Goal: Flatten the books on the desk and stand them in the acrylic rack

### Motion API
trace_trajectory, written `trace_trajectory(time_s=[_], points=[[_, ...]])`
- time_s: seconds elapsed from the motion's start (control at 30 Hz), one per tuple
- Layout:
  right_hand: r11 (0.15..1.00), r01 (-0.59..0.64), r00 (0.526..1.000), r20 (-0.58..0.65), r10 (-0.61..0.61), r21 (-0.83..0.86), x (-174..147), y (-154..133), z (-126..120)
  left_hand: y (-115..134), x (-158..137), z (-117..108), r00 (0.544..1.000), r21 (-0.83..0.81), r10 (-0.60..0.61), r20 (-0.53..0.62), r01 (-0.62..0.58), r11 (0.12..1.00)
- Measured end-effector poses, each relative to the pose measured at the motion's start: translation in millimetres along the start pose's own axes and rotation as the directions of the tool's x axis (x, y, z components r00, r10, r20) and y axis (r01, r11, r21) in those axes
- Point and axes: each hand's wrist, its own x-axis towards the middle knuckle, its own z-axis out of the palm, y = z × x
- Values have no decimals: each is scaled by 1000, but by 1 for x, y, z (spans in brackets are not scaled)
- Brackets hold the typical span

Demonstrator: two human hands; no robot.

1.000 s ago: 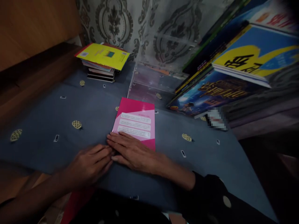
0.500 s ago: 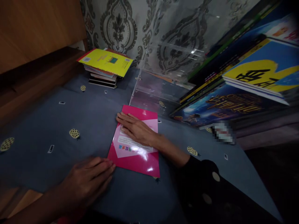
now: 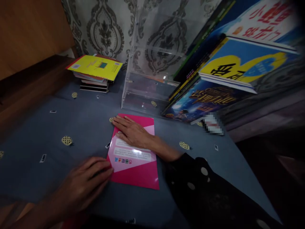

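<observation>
A glossy pink booklet (image 3: 140, 176) with a paler pink panel and coloured Chinese characters lies flat on the blue patterned cloth in front of me. My right hand (image 3: 133, 132) rests palm down across its upper part, fingers stretched toward its left edge and fingertips reaching that edge. At the lower left edge of the booklet, the fingertips of my left hand (image 3: 91, 178) touch the cover. These fingers are extended and slightly bent, and the left thumb is hidden.
A clear acrylic rack (image 3: 145, 86) stands behind the booklet, with large picture books (image 3: 214, 98) upright on its right side. Farther left is a stack of books topped by a yellow one (image 3: 97, 67). A pixelated item (image 3: 213, 124) lies on the cloth (image 3: 81, 121) at right.
The view has shifted, and the rack and books appear farther left. My left fingers now sit higher along the booklet's left edge. The booklet is turned slightly; my right hand stays flat on it.
</observation>
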Motion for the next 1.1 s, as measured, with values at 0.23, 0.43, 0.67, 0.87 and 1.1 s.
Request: trace_trajectory(time_s=[0.23,0.43,0.67,0.87,1.1], points=[[997,-50,999,20,49,51,-42,-9,-5,9,12,19,974,69,137,179,-151,986],[992,-15,1000,-21,18,126,-49,0,-4,-17,54,27,954,119,146,263,-182,976],[973,-155,972,-149,181,174,-69,15,-3,-45,102,44,964,143,158,215,-191,971],[922,-381,896,-215,388,72,-124,13,-5,-42,106,50,966,231,109,235,-164,959],[856,-509,810,-288,511,85,-148,22,-3,-19,103,58,982,318,26,189,-86,944]])
